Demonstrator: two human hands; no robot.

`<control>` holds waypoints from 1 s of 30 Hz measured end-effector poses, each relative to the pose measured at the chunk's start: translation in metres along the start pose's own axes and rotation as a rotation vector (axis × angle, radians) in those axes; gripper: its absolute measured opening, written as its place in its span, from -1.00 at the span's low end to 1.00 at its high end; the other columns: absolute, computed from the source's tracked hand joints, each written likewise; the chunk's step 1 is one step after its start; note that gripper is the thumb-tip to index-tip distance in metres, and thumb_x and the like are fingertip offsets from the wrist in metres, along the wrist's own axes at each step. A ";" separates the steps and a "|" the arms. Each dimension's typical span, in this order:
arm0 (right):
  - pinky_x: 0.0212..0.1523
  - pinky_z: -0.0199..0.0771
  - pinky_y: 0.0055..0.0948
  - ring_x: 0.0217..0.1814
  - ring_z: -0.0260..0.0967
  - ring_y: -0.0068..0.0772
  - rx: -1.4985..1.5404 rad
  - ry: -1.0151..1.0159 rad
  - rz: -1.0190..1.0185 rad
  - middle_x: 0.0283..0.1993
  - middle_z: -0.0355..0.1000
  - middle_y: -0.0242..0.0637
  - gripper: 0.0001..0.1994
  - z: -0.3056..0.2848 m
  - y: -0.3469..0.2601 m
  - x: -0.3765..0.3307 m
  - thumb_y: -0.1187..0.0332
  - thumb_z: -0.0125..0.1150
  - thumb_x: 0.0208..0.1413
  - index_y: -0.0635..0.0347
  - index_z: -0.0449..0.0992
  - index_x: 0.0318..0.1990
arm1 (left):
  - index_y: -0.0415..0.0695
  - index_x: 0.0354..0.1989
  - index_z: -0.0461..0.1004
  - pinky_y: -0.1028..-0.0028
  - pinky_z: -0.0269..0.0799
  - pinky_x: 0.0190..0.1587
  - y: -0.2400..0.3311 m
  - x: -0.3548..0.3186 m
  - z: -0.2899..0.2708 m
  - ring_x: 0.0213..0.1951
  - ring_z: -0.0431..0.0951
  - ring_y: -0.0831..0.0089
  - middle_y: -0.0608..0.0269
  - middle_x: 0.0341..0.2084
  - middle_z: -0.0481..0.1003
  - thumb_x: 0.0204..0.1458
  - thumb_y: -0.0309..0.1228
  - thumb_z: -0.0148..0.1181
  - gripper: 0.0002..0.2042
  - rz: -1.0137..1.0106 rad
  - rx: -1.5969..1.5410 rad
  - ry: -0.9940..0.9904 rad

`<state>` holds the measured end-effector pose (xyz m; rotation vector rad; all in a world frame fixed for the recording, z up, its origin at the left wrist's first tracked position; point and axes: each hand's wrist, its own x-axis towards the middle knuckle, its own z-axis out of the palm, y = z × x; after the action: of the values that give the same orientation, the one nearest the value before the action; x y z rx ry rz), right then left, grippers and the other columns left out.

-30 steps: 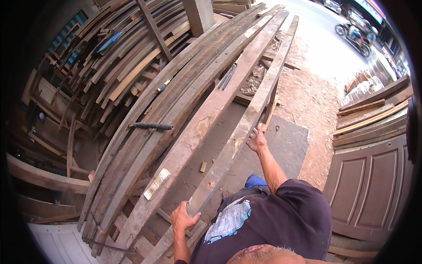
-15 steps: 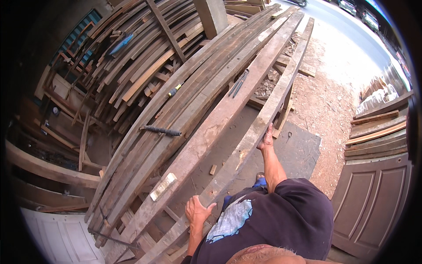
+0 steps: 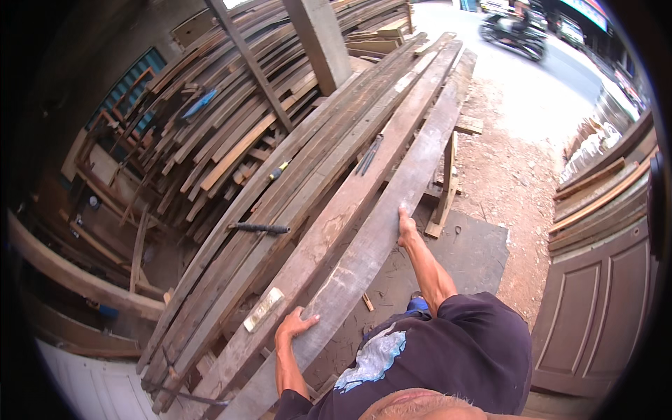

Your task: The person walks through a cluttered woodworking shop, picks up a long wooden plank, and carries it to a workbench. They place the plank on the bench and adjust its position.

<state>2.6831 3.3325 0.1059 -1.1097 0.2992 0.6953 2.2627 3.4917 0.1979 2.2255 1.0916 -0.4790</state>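
Observation:
A long, weathered wooden plank (image 3: 381, 234) runs from the near lower left to the far upper right, its broad face up. My left hand (image 3: 295, 324) grips its left edge near my body, thumb lying on the face. Farther along, my right hand (image 3: 407, 228) holds the right edge, thumb on top and the other fingers hidden beneath. Parallel on the left lies another beam (image 3: 318, 234), apart from my hands. It carries a pair of long-handled pincers (image 3: 369, 155) and a short pale wood block (image 3: 264, 310).
Several more beams (image 3: 231, 294) lie farther left, bearing a dark wrapped bar (image 3: 260, 228) and a yellow-handled tool (image 3: 278, 170). A wooden trestle (image 3: 445, 189) stands under the plank. Stacked timber fills the back left. Brown door panels (image 3: 595, 315) lean at right; a motorcycle (image 3: 514, 33) passes on the road.
The plank has rolled from its narrow edge to its broad face and sits closer to the neighbouring beam. My left hand has shifted left with it. A motorcycle has come further into view.

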 end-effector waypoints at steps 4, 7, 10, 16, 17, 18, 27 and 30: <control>0.27 0.25 -0.01 0.22 0.33 -0.08 -0.010 0.162 0.013 0.24 0.33 0.02 -0.25 -0.028 0.001 0.027 -0.12 0.07 0.19 0.44 0.23 0.26 | -0.36 0.23 0.25 0.22 0.27 0.21 -0.007 0.030 0.011 0.19 0.38 0.01 -0.31 0.12 0.37 -0.22 0.32 0.27 0.02 0.056 -0.037 -0.130; 0.19 0.31 -0.12 0.19 0.35 -0.11 -0.219 0.200 -0.100 0.14 0.38 0.12 -0.21 -0.006 0.014 0.016 -0.13 0.18 0.11 0.58 0.34 0.13 | -0.31 0.18 0.35 0.32 0.33 0.12 -0.082 0.067 0.040 0.07 0.47 0.23 -0.09 0.00 0.49 -0.13 0.25 0.28 -0.11 0.060 -0.186 -0.199; 0.08 0.39 -0.16 0.08 0.41 -0.14 -0.266 0.289 -0.191 0.05 0.45 0.07 -0.26 -0.018 0.010 0.023 -0.12 0.23 0.08 0.59 0.43 0.03 | -0.27 0.15 0.40 0.34 0.36 0.04 -0.064 0.083 0.040 -0.02 0.49 0.30 0.01 -0.07 0.52 -0.12 0.24 0.28 -0.17 0.182 -0.328 -0.352; 0.12 0.45 -0.15 -0.01 0.48 -0.13 0.081 0.052 -0.047 0.03 0.49 -0.10 -0.33 -0.008 0.004 -0.001 -0.06 0.24 0.12 0.39 0.37 0.15 | -0.32 0.18 0.35 0.30 0.30 0.14 -0.060 0.074 0.032 0.07 0.47 0.21 -0.09 0.01 0.48 -0.14 0.27 0.26 -0.10 0.117 -0.307 -0.390; 0.14 0.43 -0.14 0.01 0.47 -0.11 0.109 0.029 -0.036 0.05 0.48 -0.10 -0.34 -0.011 0.007 0.000 -0.05 0.23 0.13 0.36 0.36 0.17 | -0.33 0.19 0.32 0.28 0.28 0.16 -0.057 0.072 0.031 0.10 0.44 0.17 -0.13 0.04 0.46 -0.15 0.29 0.26 -0.07 0.111 -0.249 -0.308; 0.17 0.41 -0.13 0.04 0.45 -0.10 0.137 0.006 -0.024 0.07 0.47 -0.10 -0.35 -0.015 0.008 -0.002 -0.05 0.22 0.14 0.32 0.35 0.18 | -0.35 0.20 0.30 0.26 0.26 0.19 -0.054 0.069 0.032 0.14 0.42 0.12 -0.18 0.06 0.44 -0.17 0.30 0.25 -0.04 0.104 -0.192 -0.226; 0.23 0.34 -0.06 0.15 0.38 -0.07 0.247 -0.087 0.010 0.17 0.39 -0.06 -0.39 -0.014 0.015 -0.002 0.04 0.18 0.17 0.36 0.30 0.20 | -0.32 0.13 0.40 0.29 0.40 0.02 -0.043 0.069 0.017 -0.12 0.55 0.28 -0.01 -0.14 0.55 0.03 0.28 0.06 -0.18 0.045 -0.277 -0.328; 0.19 0.38 -0.05 0.12 0.40 -0.05 0.273 -0.071 -0.044 0.14 0.40 -0.03 -0.41 -0.009 0.020 -0.009 0.08 0.21 0.16 0.37 0.32 0.18 | -0.30 0.13 0.42 0.28 0.39 0.04 -0.061 0.066 0.026 -0.06 0.54 0.24 -0.03 -0.10 0.54 0.01 0.31 0.05 -0.17 0.096 -0.219 -0.266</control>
<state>2.6646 3.3261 0.0926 -0.8281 0.2983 0.6321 2.2515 3.5421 0.1196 1.9480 0.8513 -0.5667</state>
